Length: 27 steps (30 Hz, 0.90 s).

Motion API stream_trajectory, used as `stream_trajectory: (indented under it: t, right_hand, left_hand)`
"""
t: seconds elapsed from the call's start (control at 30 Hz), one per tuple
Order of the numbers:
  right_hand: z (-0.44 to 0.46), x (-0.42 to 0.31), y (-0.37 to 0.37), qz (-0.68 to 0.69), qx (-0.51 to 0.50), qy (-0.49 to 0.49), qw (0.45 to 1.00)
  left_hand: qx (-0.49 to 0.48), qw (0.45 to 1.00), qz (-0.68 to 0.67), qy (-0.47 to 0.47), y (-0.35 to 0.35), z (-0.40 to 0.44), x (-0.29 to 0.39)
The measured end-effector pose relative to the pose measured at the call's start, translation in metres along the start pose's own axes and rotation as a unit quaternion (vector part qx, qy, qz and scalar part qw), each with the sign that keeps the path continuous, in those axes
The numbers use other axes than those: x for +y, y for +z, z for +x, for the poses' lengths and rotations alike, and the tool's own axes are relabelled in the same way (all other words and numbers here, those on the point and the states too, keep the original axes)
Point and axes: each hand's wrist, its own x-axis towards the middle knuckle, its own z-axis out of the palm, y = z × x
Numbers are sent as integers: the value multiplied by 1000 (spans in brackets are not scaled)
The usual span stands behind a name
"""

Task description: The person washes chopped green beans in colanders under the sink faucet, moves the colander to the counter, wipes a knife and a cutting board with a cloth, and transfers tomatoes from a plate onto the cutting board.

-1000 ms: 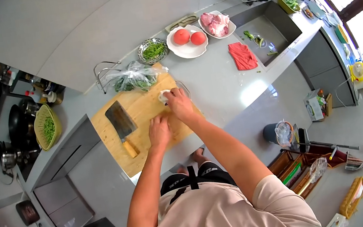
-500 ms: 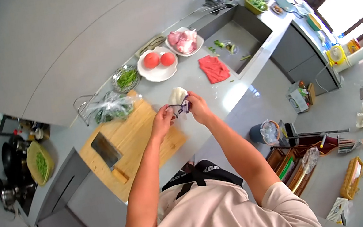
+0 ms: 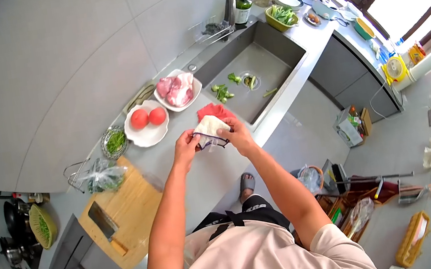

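Observation:
Over the counter, my left hand [image 3: 186,147] and my right hand [image 3: 237,135] grip opposite sides of a small clear bag with a purple rim [image 3: 211,131]. Something white fills its upper part; I cannot make out what it is. Behind the bag lies a red cloth [image 3: 215,112], partly covered by it. Left of my hands, a white plate [image 3: 140,140] holds two tomatoes [image 3: 157,116]. A white dish [image 3: 194,88] of raw meat [image 3: 176,91] is just beyond.
A cleaver [image 3: 103,220] lies on the wooden cutting board [image 3: 133,204] at left. Near it are a tied plastic bag of greens [image 3: 104,174] and a bowl of chopped greens [image 3: 115,142]. The sink [image 3: 265,59] at right holds vegetable scraps.
My view has shifted toward the sink. Both hands have moved right along the counter with the bag, which is now in front of the red cloth and spread wider between them.

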Motion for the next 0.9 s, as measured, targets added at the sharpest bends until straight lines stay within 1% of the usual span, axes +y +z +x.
stream_trajectory:
  t: [0.07,0.17,0.23,0.3,0.37,0.43,0.53,0.7,0.77,0.9]
  right_hand:
    - [23,-2,-33,11,-3,9,1000]
    - [53,-20,-72,19,-15,32,999]
    - [74,-31,-88,24,-26,43,998]
    - [89,-44,-95,51,-38,41,997]
    - [102,-58,-96,73,-41,37,996]
    - [118,-63,-94,73,-33,4,997]
    - [140,-68,-86,72,12,-38,997]
    - [178,-78,-69,81,58,-80,992]
    - [198,-82,-66,61,71,-85,992]
    - [242,-93,-57,122,105,-87,983]
  left_hand:
    - [13,1000,-24,-8,30,17,4]
    - [25,997,-35,58,64,51,4]
    - [57,996,-46,52,77,67,12]
    - [76,993,-57,66,88,85,24]
    - [92,989,-105,51,93,102,34]
    - [99,983,-152,38,104,109,58]
    - [48,985,-162,42,103,133,84]
    - [114,990,-32,76,91,197,99]
    - [108,990,-5,89,82,225,105]
    - [97,988,9,118,74,274,123]
